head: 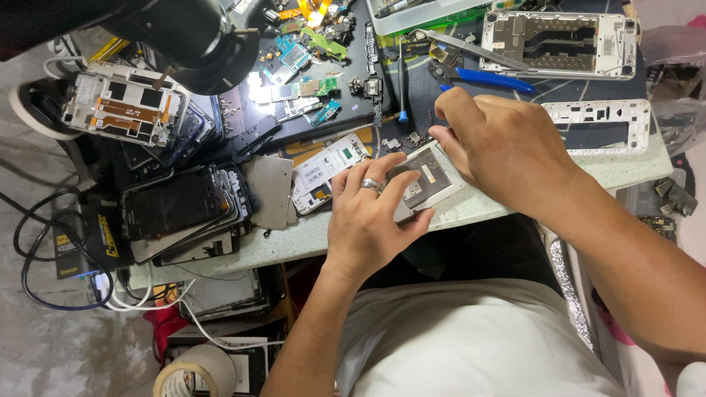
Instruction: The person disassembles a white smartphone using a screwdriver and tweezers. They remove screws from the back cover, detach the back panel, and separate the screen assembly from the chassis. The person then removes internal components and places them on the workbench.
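Cluttered pale worktable [525,198] over grey floor, one opened phone body [425,180] held at table's front edge, pinched by left hand [368,222], right hand [502,145] fingertips pressed on its top, two white frames [560,43] behind, one tape roll [196,375] below.

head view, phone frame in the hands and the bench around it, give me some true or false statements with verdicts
1. Both hands touch the opened phone frame at the bench edge. True.
2. The left hand wears a ring. True.
3. The right hand holds the blue-handled pliers. False: they lie on the bench beyond it.
4. A roll of tape sits below the bench, lower left. True.
5. The stack of phone screens lies to the right of the hands. False: it lies to their left.
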